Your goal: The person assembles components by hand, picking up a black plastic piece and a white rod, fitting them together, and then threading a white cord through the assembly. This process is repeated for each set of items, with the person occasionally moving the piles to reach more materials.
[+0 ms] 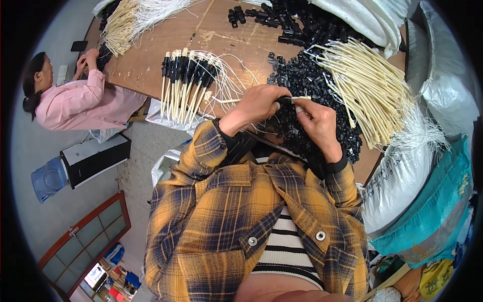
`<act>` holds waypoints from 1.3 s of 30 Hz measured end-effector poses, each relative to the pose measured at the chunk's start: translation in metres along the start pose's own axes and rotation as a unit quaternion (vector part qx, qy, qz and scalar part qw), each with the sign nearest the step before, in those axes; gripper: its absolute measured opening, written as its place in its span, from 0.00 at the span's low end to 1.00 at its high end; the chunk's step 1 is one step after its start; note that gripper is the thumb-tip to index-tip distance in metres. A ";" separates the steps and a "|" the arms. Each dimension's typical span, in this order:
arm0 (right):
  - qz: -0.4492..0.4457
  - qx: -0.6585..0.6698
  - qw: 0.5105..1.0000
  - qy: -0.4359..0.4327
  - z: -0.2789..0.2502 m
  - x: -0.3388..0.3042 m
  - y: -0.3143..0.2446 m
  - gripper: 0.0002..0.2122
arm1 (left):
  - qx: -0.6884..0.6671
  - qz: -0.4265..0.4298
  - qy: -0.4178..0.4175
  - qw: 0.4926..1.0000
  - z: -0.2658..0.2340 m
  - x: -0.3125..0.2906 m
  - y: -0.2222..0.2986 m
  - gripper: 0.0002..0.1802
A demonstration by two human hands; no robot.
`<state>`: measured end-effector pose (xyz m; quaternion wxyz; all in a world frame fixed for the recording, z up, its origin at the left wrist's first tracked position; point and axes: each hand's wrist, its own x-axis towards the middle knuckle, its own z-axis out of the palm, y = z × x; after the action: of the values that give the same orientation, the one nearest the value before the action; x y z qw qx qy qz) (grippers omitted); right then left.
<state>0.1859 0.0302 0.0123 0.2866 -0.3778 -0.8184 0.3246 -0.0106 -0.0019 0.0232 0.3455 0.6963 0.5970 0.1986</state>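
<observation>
1) While the left hand (255, 104) clamps a black fitting (286, 99), the right hand (319, 121) pinches a cream tip (302, 97) just beside it
2) Black-sleeved cream rods (189, 75), left of both hands
3) Loose black pieces (293, 73), heaped near the hands

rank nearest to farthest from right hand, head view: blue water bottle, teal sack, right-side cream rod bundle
1. Right-side cream rod bundle: just right of the right hand.
2. Teal sack: lower right.
3. Blue water bottle: far left.
</observation>
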 end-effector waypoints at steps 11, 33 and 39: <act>-0.023 0.009 0.999 -0.033 -0.004 -0.004 -0.007 0.11 | 0.003 0.016 -0.031 0.999 0.003 0.001 0.003 0.24; 0.001 -0.011 0.999 -0.052 -0.010 0.000 -0.019 0.07 | -0.260 0.047 -0.029 0.964 0.005 0.001 0.000 0.27; -0.011 -0.021 1.000 -0.016 -0.005 -0.003 -0.021 0.07 | -0.102 0.196 0.195 0.956 0.006 0.003 0.000 0.12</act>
<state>0.1821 0.0190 0.0308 0.2690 -0.3689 -0.8337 0.3106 -0.0054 -0.0002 0.0184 0.2462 0.7085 0.4807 0.4542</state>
